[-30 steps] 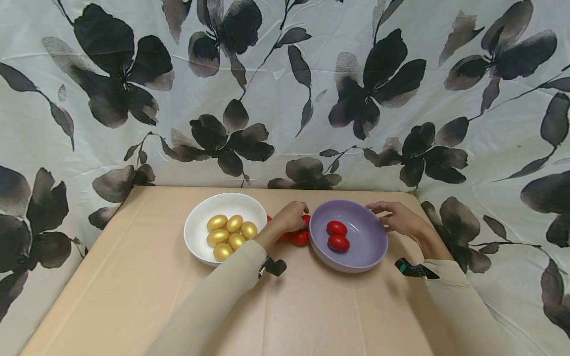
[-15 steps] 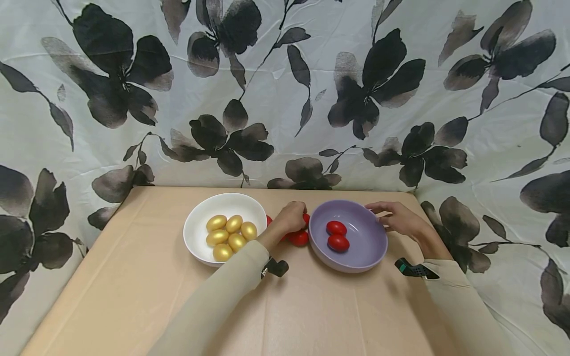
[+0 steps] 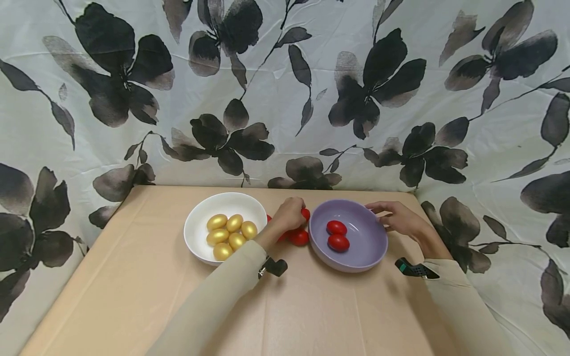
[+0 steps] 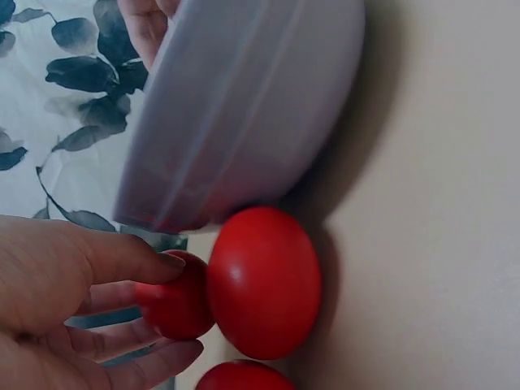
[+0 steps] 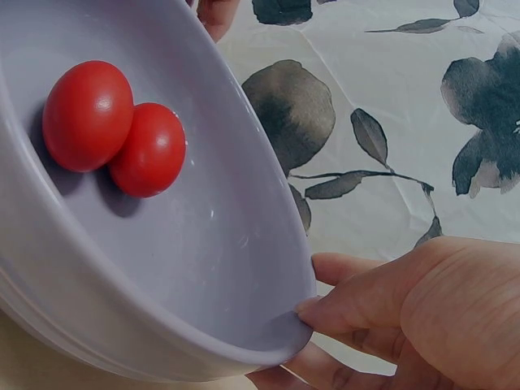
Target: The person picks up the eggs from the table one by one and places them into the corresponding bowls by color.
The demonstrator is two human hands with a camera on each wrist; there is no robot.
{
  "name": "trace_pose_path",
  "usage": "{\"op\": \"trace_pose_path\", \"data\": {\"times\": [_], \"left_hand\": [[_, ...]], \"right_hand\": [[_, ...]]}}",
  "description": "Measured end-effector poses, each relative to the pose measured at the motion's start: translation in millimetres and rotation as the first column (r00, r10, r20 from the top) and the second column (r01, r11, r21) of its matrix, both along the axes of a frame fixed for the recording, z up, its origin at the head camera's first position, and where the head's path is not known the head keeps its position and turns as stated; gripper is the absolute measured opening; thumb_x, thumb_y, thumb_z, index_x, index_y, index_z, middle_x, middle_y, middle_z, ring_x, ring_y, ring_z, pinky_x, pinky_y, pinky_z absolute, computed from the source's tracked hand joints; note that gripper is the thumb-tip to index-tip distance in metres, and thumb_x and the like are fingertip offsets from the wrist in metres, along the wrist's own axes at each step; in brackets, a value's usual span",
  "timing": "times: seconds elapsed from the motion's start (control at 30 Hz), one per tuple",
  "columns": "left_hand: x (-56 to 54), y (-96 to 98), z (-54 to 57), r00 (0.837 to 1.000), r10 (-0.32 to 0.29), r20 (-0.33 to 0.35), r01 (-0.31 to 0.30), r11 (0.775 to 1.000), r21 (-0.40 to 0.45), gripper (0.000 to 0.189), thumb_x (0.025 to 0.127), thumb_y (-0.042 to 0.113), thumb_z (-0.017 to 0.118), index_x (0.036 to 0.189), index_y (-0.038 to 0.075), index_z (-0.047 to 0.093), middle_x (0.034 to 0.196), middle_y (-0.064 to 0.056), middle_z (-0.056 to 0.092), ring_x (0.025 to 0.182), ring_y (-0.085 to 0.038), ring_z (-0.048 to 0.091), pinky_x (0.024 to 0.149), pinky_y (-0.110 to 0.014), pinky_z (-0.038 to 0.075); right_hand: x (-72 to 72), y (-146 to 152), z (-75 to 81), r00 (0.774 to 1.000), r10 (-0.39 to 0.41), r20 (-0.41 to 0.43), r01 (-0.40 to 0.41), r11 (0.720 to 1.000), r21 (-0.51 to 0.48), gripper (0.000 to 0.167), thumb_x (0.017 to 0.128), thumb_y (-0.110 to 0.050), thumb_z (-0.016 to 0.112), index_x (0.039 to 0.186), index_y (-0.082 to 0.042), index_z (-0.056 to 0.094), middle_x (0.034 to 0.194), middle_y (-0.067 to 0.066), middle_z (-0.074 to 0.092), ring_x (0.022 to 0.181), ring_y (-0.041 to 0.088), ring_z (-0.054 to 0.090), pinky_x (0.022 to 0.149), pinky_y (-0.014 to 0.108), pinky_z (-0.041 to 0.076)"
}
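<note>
Beside the purple bowl (image 3: 367, 225) on the desk (image 3: 133, 296), the left hand (image 3: 288, 215) pinches a red egg (image 4: 179, 307) and has just risen slightly, so this egg seems to be parting from the loose red eggs (image 4: 264, 284); the right hand (image 3: 400, 218) pinches the bowl's opposite side.

There are two bowls (image 3: 366, 240), two hands (image 3: 288, 215), six gold eggs (image 3: 217, 237) — and at least five red eggs (image 3: 338, 243).

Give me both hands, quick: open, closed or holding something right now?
Left hand: closed, holding a red egg.
Right hand: closed, holding the edge of the purple bowl.
</note>
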State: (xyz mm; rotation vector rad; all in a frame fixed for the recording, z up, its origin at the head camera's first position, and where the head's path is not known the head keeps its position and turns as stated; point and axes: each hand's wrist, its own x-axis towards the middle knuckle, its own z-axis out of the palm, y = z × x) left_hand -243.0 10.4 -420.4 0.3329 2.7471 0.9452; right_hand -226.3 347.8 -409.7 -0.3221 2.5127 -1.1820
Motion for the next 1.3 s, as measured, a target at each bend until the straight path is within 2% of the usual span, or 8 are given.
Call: {"op": "trace_pose_path", "data": {"times": [0.23, 0.47, 0.73, 1.0, 1.2, 1.3], "left_hand": [[4.9, -4.3, 12.7, 0.999, -0.018, -0.030, 0.019, 1.000, 0.024, 0.044, 0.085, 0.006, 0.074, 0.127, 0.001, 0.064, 0.117, -0.014, 0.062, 0.099, -0.028, 0.059, 0.084, -0.036, 0.058], [4.2, -12.6, 16.5, 0.995, -0.055, -0.089, 0.057, 0.998, 0.022, 0.040, 0.086, 0.009, 0.074, 0.124, 0.000, 0.067, 0.116, -0.014, 0.064, 0.102, -0.027, 0.058, 0.088, -0.037, 0.055], [6.7, -20.1, 21.7, 0.994, -0.074, -0.084, 0.080, 0.994, 0.078, 0.041, 0.088, 0.008, 0.074, 0.127, 0.000, 0.066, 0.117, -0.014, 0.065, 0.103, -0.026, 0.059, 0.088, -0.035, 0.056], [11.5, -24.0, 27.7, 0.996, -0.068, -0.050, 0.074, 0.989, 0.125, 0.042, 0.089, 0.007, 0.074, 0.129, 0.003, 0.066, 0.123, -0.014, 0.065, 0.107, -0.027, 0.060, 0.088, -0.036, 0.058], [14.3, -25.9, 31.2, 0.997, -0.078, -0.019, 0.080, 0.981, 0.179, 0.042, 0.089, 0.007, 0.074, 0.130, 0.004, 0.065, 0.122, -0.013, 0.066, 0.106, -0.026, 0.063, 0.088, -0.034, 0.059], [16.1, -26.4, 33.5, 0.996, -0.086, -0.024, 0.089, 0.978, 0.191, 0.042, 0.089, 0.007, 0.075, 0.130, 0.004, 0.065, 0.120, -0.012, 0.066, 0.105, -0.025, 0.063, 0.088, -0.033, 0.059]], "right_hand": [[0.6, 0, 0.2, 1.000, -0.002, 0.006, 0.002, 1.000, -0.002, 0.052, 0.095, 0.008, 0.047, 0.146, -0.002, 0.052, 0.141, 0.030, 0.052, 0.125, 0.048, 0.055, 0.087, 0.052, 0.058], [1.7, 0, 0.7, 1.000, -0.002, 0.013, 0.002, 1.000, -0.005, 0.053, 0.095, 0.009, 0.046, 0.147, -0.002, 0.051, 0.142, 0.030, 0.051, 0.125, 0.049, 0.055, 0.088, 0.053, 0.058], [1.4, 1, 0.6, 1.000, -0.001, 0.016, 0.002, 1.000, -0.012, 0.053, 0.095, 0.009, 0.046, 0.146, -0.002, 0.052, 0.142, 0.030, 0.051, 0.126, 0.048, 0.054, 0.088, 0.054, 0.057], [1.8, 1, -0.1, 1.000, -0.013, 0.021, 0.014, 1.000, -0.013, 0.053, 0.095, 0.009, 0.047, 0.146, -0.003, 0.052, 0.141, 0.030, 0.052, 0.126, 0.048, 0.054, 0.088, 0.054, 0.057], [2.2, 1, 0.2, 1.000, -0.014, 0.024, 0.014, 1.000, -0.010, 0.052, 0.096, 0.008, 0.049, 0.147, -0.003, 0.051, 0.142, 0.030, 0.052, 0.127, 0.049, 0.054, 0.089, 0.053, 0.057], [1.9, 0, 0.1, 1.000, -0.014, 0.022, 0.014, 1.000, -0.006, 0.052, 0.096, 0.008, 0.049, 0.147, -0.003, 0.051, 0.142, 0.030, 0.051, 0.127, 0.049, 0.054, 0.089, 0.053, 0.057]]}}
